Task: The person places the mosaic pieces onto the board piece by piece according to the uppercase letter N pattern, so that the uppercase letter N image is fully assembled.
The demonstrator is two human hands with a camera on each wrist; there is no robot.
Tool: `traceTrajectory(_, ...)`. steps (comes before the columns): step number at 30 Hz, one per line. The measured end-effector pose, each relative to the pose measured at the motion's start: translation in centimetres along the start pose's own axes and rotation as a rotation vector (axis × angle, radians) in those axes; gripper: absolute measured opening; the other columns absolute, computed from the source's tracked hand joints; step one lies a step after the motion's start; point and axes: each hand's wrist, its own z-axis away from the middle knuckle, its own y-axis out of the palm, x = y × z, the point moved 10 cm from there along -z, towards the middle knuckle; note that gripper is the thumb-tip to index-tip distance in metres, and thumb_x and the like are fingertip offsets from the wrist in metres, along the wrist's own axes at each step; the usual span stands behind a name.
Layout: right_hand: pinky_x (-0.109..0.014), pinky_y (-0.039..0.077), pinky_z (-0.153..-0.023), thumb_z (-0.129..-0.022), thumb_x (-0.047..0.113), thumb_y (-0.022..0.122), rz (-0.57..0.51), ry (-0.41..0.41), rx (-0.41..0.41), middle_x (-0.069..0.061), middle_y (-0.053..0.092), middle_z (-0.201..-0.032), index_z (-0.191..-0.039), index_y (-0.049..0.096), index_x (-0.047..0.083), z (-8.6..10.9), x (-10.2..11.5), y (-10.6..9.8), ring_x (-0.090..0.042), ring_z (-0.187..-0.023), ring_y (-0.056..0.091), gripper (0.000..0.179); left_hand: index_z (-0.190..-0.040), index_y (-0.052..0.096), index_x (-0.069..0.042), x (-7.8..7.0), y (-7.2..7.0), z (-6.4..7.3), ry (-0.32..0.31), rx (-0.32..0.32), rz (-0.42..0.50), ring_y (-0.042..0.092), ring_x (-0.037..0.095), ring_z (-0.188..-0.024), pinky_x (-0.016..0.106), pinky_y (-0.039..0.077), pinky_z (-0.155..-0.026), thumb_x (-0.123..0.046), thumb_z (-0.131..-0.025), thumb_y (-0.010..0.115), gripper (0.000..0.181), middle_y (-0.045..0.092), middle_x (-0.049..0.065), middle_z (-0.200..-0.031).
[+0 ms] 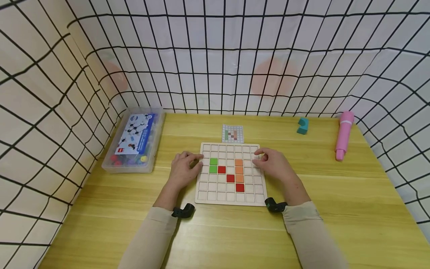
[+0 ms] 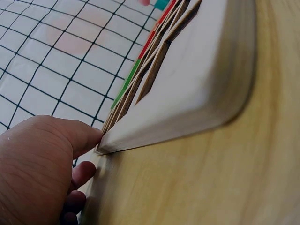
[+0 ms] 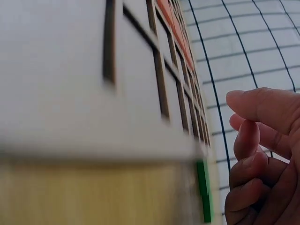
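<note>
A pale wooden grid board [image 1: 231,201] lies flat on the table between both hands. Set in its squares are two green tiles [image 1: 213,161], several red tiles [image 1: 230,178] and a column of orange tiles [image 1: 239,170]. My left hand [image 1: 182,169] rests at the board's left edge, its thumb and index fingertips right at the rim; the left wrist view shows that thumb [image 2: 86,137] against the side. Over the right edge hovers my right hand [image 1: 273,164], thumb and index finger apart, with nothing seen between them. A small printed grid card [image 1: 232,133] with coloured squares lies behind the board.
A clear plastic box [image 1: 134,142] with a blue-and-white label sits at the table's back left. Toward the back right are a teal block [image 1: 302,126] and a pink cylinder [image 1: 344,136]. Green pieces [image 3: 204,190] show past the board's edge near my right hand. Gridded cloth walls [image 1: 221,56] surround the table.
</note>
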Motion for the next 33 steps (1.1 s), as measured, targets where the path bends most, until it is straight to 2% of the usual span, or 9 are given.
traceTrajectory(9, -0.032, 0.041, -0.072, -0.097, 0.034, 0.067, 0.040, 0.011, 0.008, -0.007, 0.061, -0.096, -0.131, 0.063, 0.013, 0.0, -2.9, -1.9, -0.021, -0.083, 0.054, 0.040, -0.129, 0.072, -0.025, 0.0, -0.1, 0.0, 0.000, 0.002, -0.006, 0.048, 0.028, -0.106, 0.047, 0.034, -0.097, -0.034, -0.099, 0.064, 0.033, 0.064, 0.006, -0.121)
traceTrajectory(16, -0.032, 0.042, -0.070, -0.096, 0.031, 0.069, 0.060, -0.001, 0.048, -0.007, 0.061, -0.093, -0.134, 0.062, 0.010, -0.5, -4.2, -2.3, -0.021, -0.080, 0.054, 0.044, -0.130, 0.072, -0.025, 0.1, 0.0, -0.1, -0.016, 0.009, -0.006, 0.047, 0.028, -0.106, 0.047, 0.033, -0.097, -0.034, -0.099, 0.063, 0.033, 0.063, 0.006, -0.121)
traceTrajectory(25, -0.031, 0.041, -0.068, -0.096, 0.027, 0.069, 0.102, -0.030, 0.088, -0.006, 0.059, -0.086, -0.132, 0.064, 0.009, -1.2, -4.4, -2.0, -0.021, -0.076, 0.053, 0.040, -0.130, 0.071, -0.025, 0.0, 0.0, -0.1, -0.018, 0.014, -0.008, 0.047, 0.027, -0.108, 0.047, 0.033, -0.099, -0.034, -0.098, 0.064, 0.034, 0.063, 0.005, -0.122)
traceTrajectory(33, -0.031, 0.040, -0.067, -0.096, 0.026, 0.069, 0.123, -0.052, 0.091, -0.006, 0.059, -0.085, -0.127, 0.066, 0.009, -1.3, -4.1, -1.9, -0.020, -0.075, 0.052, 0.036, -0.131, 0.071, -0.025, -0.1, -0.1, 0.0, -0.016, 0.013, -0.007, 0.047, 0.028, -0.107, 0.047, 0.033, -0.098, -0.034, -0.098, 0.064, 0.034, 0.063, 0.006, -0.122)
